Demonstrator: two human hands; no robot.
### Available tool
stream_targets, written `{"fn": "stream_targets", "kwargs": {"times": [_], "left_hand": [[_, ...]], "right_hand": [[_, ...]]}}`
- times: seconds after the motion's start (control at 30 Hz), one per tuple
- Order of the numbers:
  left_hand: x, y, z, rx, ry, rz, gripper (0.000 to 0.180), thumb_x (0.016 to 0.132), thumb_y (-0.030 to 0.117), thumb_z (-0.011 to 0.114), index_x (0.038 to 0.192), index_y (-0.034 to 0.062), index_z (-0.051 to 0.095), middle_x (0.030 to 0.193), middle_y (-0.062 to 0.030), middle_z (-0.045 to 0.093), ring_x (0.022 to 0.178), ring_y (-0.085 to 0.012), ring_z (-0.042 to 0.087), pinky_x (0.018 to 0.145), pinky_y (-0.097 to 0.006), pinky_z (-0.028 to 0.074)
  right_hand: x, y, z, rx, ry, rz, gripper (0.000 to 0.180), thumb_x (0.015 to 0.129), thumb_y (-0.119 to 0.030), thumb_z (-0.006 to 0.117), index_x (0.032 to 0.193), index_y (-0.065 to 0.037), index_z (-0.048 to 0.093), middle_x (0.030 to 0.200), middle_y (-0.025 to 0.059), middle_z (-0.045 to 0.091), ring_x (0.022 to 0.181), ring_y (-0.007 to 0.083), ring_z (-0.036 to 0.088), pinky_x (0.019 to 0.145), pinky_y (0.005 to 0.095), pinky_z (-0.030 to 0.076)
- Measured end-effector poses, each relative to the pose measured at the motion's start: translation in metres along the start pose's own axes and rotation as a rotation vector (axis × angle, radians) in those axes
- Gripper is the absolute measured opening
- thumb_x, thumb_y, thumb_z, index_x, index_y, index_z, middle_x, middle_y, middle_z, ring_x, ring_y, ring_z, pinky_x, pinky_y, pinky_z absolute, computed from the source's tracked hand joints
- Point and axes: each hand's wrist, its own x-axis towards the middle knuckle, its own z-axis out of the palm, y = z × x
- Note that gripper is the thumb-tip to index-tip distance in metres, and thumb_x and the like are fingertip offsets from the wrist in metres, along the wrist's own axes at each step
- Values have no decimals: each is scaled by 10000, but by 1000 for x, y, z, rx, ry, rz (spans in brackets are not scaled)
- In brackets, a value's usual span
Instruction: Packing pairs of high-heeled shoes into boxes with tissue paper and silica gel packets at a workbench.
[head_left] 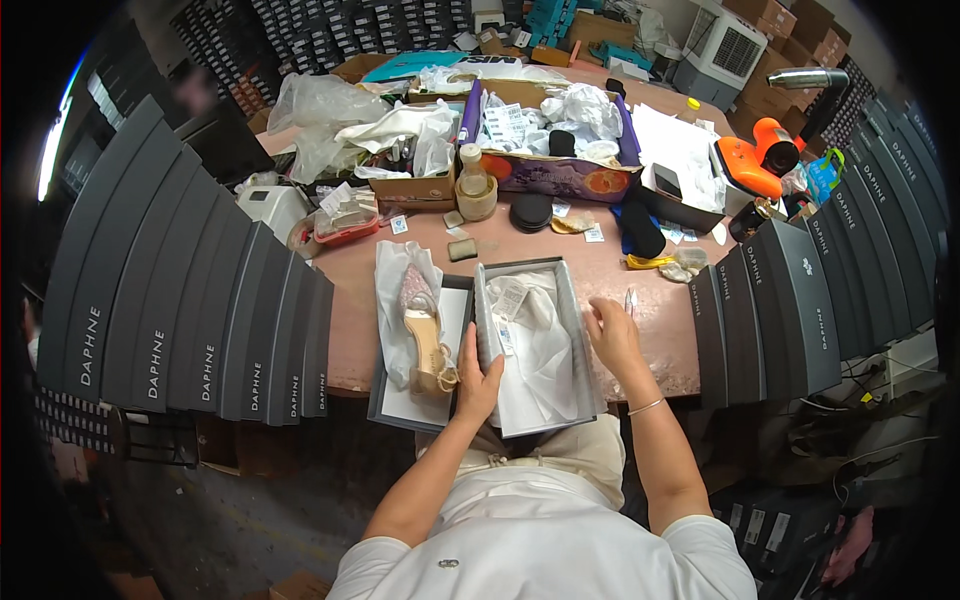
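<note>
An open grey shoebox (584, 378) lies before me, lined with white tissue paper (537, 360) that carries small printed labels. My left hand (480, 378) grips its left wall, the thumb at the rim. Just off the right wall is my right hand (614, 338), fingers loosely bent and apart, with nothing visible in them. Left of the box, the grey lid (403, 405) holds more white tissue and a shoe (425, 340) with a pink sparkly toe, tan insole and a bow at the heel. A pair of tweezers (630, 301) rests beside my right hand.
Stacked dark shoeboxes (190, 300) wall off the left, with more (770, 310) on the right. Behind stand a purple fruit carton (560, 176) of crumpled paper, a glue bottle (472, 168), a black round tin (531, 212) and an orange tape dispenser (745, 168).
</note>
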Motion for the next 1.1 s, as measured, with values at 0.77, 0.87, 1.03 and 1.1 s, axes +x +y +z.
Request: {"fn": "stream_targets", "kwargs": {"times": [0.77,0.87,1.03,1.1], "left_hand": [[32,65,5,-476,-162,-298,445,973,347,527,1258,7,535,1262,-98,544,1160,-143,481,1007,-313,355],[35,73,8,-417,-130,-252,522,985,380,489,1305,-32,484,1276,-137,535,1188,-176,476,1024,-310,348],[43,73,12,-409,-157,-207,621,972,429,491,1365,-44,406,1344,-163,476,1232,-211,453,1056,-319,328],[48,80,14,-477,-190,-263,646,954,441,520,1376,-30,390,1354,-157,465,1250,-215,440,1066,-326,320]], "right_hand": [[9,-41,-61,-465,232,-234,341,803,-32,560,1141,-74,576,872,96,577,762,270,613,634,376,512],[6,-31,-61,-523,314,-403,362,788,-33,581,1146,-92,585,872,66,553,753,226,592,621,344,505],[15,-28,-72,-411,378,-357,330,790,-2,609,1117,-53,604,911,89,594,766,239,615,645,342,502],[15,-39,-72,-160,337,-278,280,810,-15,609,1090,-24,611,921,100,610,783,236,621,662,329,501]]}}
